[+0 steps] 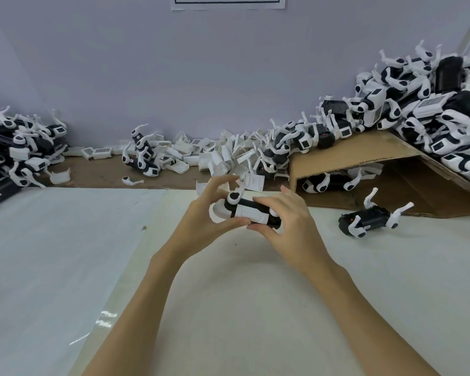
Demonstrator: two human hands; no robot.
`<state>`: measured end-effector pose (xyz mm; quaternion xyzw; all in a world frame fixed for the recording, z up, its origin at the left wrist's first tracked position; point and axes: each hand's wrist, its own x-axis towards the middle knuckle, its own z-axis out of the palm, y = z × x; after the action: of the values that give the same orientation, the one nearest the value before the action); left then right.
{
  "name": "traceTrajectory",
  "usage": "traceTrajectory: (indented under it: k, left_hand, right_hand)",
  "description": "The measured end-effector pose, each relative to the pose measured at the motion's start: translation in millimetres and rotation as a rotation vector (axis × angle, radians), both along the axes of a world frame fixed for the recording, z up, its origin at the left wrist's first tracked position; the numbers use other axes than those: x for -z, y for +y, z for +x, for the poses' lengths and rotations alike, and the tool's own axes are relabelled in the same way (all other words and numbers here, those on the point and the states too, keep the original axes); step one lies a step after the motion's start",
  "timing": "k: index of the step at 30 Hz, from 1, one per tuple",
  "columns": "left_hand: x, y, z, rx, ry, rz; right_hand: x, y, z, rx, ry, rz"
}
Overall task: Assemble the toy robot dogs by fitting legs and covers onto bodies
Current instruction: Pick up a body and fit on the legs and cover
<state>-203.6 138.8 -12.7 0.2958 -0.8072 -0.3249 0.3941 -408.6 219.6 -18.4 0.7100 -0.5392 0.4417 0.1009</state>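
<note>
Both hands hold one toy dog body (251, 211) above the matte worktop (65, 240), frame centre. Left hand (209, 215) grip pinches its glossy white cover end; right hand (288, 218) grip curls round the black end. Another black body (369, 217) lies at 3 o'clock.

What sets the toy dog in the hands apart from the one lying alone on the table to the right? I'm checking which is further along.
The held dog is gripped by the left hand and right hand; the lone dog lies untouched on the table. The held dog shows a white cover on its side; the lone dog's body looks bare black. Both have black bodies and white legs.
</note>
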Motion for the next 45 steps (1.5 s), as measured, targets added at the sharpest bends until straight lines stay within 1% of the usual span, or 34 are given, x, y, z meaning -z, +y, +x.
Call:
traceTrajectory:
  k: [3, 8, 12, 14, 17, 22, 25, 27, 28, 30, 32, 33, 34, 36, 38, 40, 42, 45]
  left_hand:
    - [2, 0, -2, 0.040, -0.017, 0.018]
    - [4, 4, -11, 0.066, 0.057, 0.026]
    - [5, 3, -13, 0.069, 0.095, -0.014]
    - [7, 3, -13, 0.070, 0.084, -0.022]
    - [12, 5, -16, 0.111, 0.033, -0.040]
    - [12, 10, -25, 0.096, 0.037, -0.131]
    - [8, 10, -24, 0.087, 0.044, -0.132]
    - [6, 11, -23, 0.049, 0.065, -0.092]
    - [5, 11, -23, -0.007, 0.083, -0.054]
    - [2, 11, -24, -0.121, 0.156, 0.092]
    - [-1, 13, -25, -0.147, 0.263, 0.273]
    - [-2, 14, -25, -0.141, 0.275, 0.318]
    - [-3, 14, -24, -0.121, 0.242, 0.319]
    - [-4, 15, -21, -0.050, 0.109, 0.230]
    - [-2, 15, -19, -0.031, -0.030, 0.057]
    - [-2, 14, -18, -0.089, -0.086, -0.122]
    - [-3, 13, -20, -0.198, -0.076, -0.239]
    - [2, 19, -30, -0.385, -0.034, -0.351]
  right_hand:
    - [1, -2, -1, -0.003, 0.002, 0.035]
    - [0, 0, -3, -0.025, -0.094, 0.087]
    - [-3, -1, -7, -0.048, -0.115, 0.122]
    - [-1, -2, -10, -0.062, -0.107, 0.215]
    - [9, -2, -8, 0.038, -0.003, 0.396]
    - [11, -6, -10, 0.092, -0.021, 0.400]
    - [7, -5, -16, 0.104, -0.013, 0.422]
    - [7, -2, -13, 0.045, -0.029, 0.377]
    - [8, -2, -10, 0.020, -0.011, 0.335]
    - [8, -2, -1, 0.021, 0.042, 0.280]
    - [8, -3, 7, 0.043, 0.056, 0.214]
    - [8, -3, 9, 0.045, 0.038, 0.176]
    - [8, -3, 10, 0.037, -0.001, 0.159]
    - [9, -3, 4, -0.014, -0.127, 0.216]
    - [9, -2, -7, -0.091, -0.249, 0.352]
    - [10, -2, -14, -0.126, -0.271, 0.439]
    - [12, -1, -12, -0.113, -0.256, 0.419]
    - [13, -2, 1, -0.021, -0.177, 0.224]
